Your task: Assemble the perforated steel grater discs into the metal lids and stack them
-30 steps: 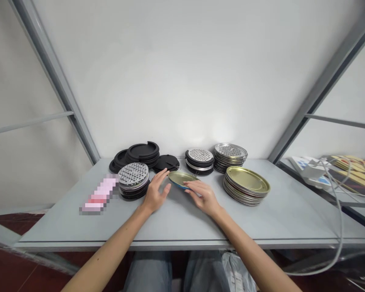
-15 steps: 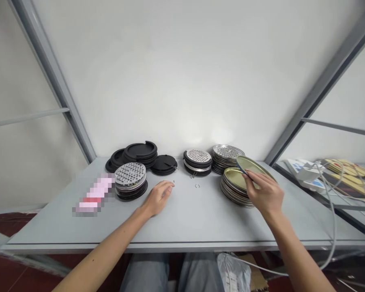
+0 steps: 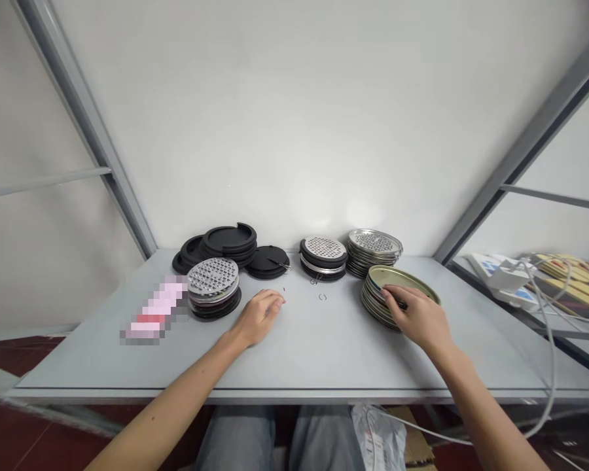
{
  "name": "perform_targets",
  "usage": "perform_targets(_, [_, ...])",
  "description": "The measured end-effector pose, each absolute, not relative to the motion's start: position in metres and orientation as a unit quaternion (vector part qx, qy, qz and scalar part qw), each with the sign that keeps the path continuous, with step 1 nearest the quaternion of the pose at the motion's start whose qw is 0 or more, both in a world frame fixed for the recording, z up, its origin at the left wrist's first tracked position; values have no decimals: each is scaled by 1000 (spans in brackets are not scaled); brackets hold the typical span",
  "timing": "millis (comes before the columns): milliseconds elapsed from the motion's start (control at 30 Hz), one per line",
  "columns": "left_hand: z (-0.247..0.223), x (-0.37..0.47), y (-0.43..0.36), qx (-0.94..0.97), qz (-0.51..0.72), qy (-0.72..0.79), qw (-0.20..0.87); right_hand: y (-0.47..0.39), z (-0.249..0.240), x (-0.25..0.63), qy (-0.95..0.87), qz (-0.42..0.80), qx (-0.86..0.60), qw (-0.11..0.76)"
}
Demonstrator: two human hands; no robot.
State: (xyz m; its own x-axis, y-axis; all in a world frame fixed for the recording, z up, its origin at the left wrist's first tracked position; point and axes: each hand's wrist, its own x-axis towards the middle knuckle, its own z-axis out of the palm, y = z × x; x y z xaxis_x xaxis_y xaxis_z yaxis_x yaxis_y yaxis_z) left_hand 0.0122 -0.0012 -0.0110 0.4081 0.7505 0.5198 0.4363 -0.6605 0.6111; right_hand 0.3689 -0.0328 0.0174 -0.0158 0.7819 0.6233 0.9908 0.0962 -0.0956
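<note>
My left hand (image 3: 259, 317) rests on the table with its fingers curled together; whether they hold anything is hidden. Just past its fingertips is a tiny dark piece. My right hand (image 3: 419, 315) bends over a stack of gold-coloured round metal lids (image 3: 379, 307), its fingers closed at the near rim of the top lid (image 3: 412, 281). This lid lies almost flat on the stack, partly covered by the hand. To the left of my left hand stands a pile topped by a silver perforated grater disc (image 3: 213, 276). A small metal ring (image 3: 322, 297) lies between the hands.
Black round holders (image 3: 228, 241) are piled at the back left, near a flat black disc (image 3: 266, 261). Further right stand a grater disc on a black base (image 3: 325, 248) and a stack of silver grater discs (image 3: 374, 242). White cables (image 3: 544, 353) hang at the right.
My right hand has lowered the tilted gold lid onto the stack. The left hand stays at the same place on the table, and the view has shifted slightly.
</note>
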Motion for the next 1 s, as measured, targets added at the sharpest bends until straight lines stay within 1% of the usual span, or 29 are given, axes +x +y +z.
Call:
perform_targets(100, [-12, 12, -1, 817, 404, 363, 193, -33, 23, 367, -680, -175, -666, 253])
perform_targets(167, [-11, 13, -2, 820, 400, 362, 192, -30, 30, 366, -678, -164, -667, 261])
perform_targets(233, [-11, 14, -2, 826, 390, 363, 185, -24, 39, 360, -669, -161, -655, 312])
perform_targets(300, [-11, 14, -2, 833, 379, 364, 174, -15, 47, 344, -660, -154, -626, 386])
perform_targets(367, [-11, 14, -1, 836, 373, 367, 164, -3, 49, 318, -689, -117, -568, 434])
perform_targets(433, [-13, 13, 1, 835, 375, 370, 160, 12, 45, 288, -758, -47, -492, 425])
perform_targets(500, [-15, 11, 2, 834, 375, 373, 157, 25, 33, 259, -813, 4, -445, 375])
perform_targets(567, [-16, 10, 3, 833, 373, 378, 152, 36, 18, 240, -845, 30, -414, 338])
perform_targets(633, [-16, 9, 3, 834, 372, 382, 145, 43, 4, 233, -846, 58, -407, 341])
perform_targets(733, [-14, 11, 2, 836, 373, 377, 139, 46, -7, 241, -828, 101, -414, 366])
perform_targets(800, [-13, 13, 0, 839, 372, 371, 141, 45, -8, 253, -816, 118, -434, 363])
perform_targets(1000, [-10, 15, 8, 831, 380, 384, 135, 42, -8, 271, -811, 101, -519, 251])
